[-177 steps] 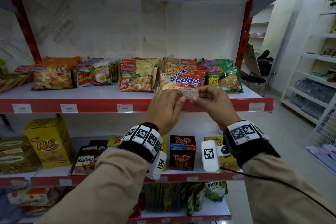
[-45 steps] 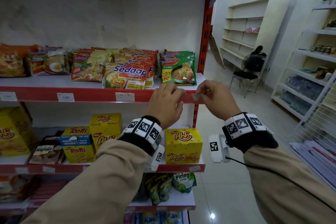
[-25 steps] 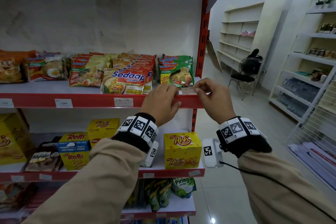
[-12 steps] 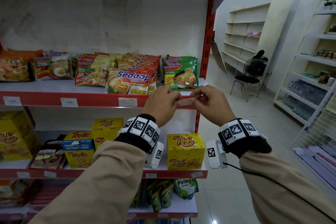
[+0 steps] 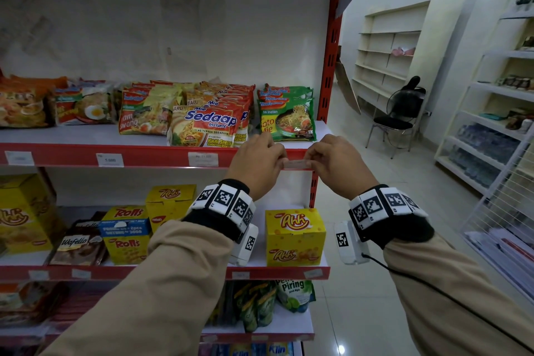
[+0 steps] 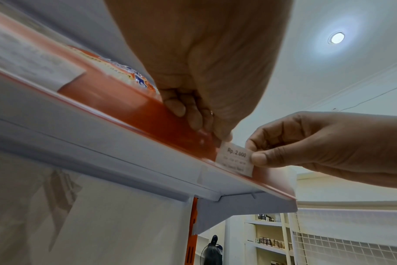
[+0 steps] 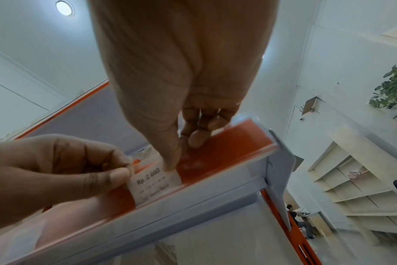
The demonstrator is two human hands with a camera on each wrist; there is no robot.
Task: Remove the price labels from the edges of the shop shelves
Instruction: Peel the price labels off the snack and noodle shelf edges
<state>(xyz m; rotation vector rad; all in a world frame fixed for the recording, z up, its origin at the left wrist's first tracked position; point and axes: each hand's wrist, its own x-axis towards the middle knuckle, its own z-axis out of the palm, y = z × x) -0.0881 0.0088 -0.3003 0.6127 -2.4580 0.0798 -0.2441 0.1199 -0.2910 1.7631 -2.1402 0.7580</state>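
Observation:
A small white price label (image 5: pixel 296 164) printed "Rp. 2.000" lies against the red edge strip (image 5: pixel 161 156) at the right end of the noodle shelf. My left hand (image 5: pixel 281 158) pinches its left end and my right hand (image 5: pixel 311 158) pinches its right end. In the left wrist view the label (image 6: pixel 235 158) sits low in the strip, with my left hand (image 6: pixel 220 136) at its upper left corner. In the right wrist view my right hand (image 7: pixel 173 162) presses the label (image 7: pixel 154 184) with its thumb. More labels (image 5: pixel 203 159) (image 5: pixel 109 159) remain on the edge to the left.
Instant noodle packs (image 5: pixel 208 124) stand on the shelf just behind my hands. A yellow snack box (image 5: pixel 294 235) sits on the shelf below. The red upright post (image 5: pixel 329 66) ends the rack at my right hand. A chair with a fan (image 5: pixel 401 115) and white shelving (image 5: pixel 491 130) stand farther right.
One second ago both hands held the label just above the shelf edge. Since then they have brought it down against the front of the red strip, still pinching both ends.

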